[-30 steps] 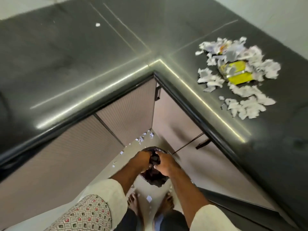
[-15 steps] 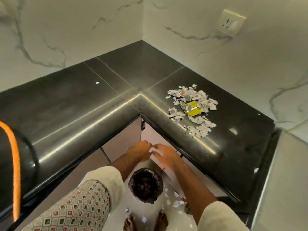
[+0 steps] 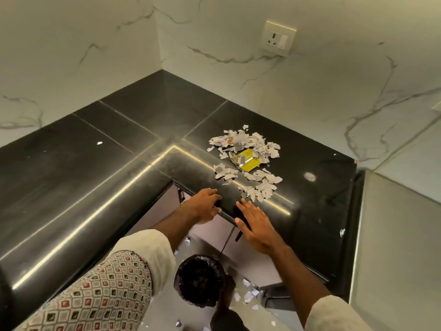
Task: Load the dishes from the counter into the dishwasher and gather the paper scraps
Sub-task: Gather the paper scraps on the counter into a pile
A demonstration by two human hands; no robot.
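Many ragged paper scraps point(image 3: 259, 190), glossy black counter point(image 3: 143, 130)

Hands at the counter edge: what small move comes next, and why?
Probably reach the right hand into the paper scraps and drag them to the edge: it and the left hand are open, empty, just short of the pile, and the bin stands below.

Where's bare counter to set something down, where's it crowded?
Free: the left run of the counter, bare but for one stray scrap; the back corner between the paper scraps and the walls; the strip right of the scraps to the counter's end. Crowded: the scraps around the yellow wrapper, and the front edge at the left hand and right hand.
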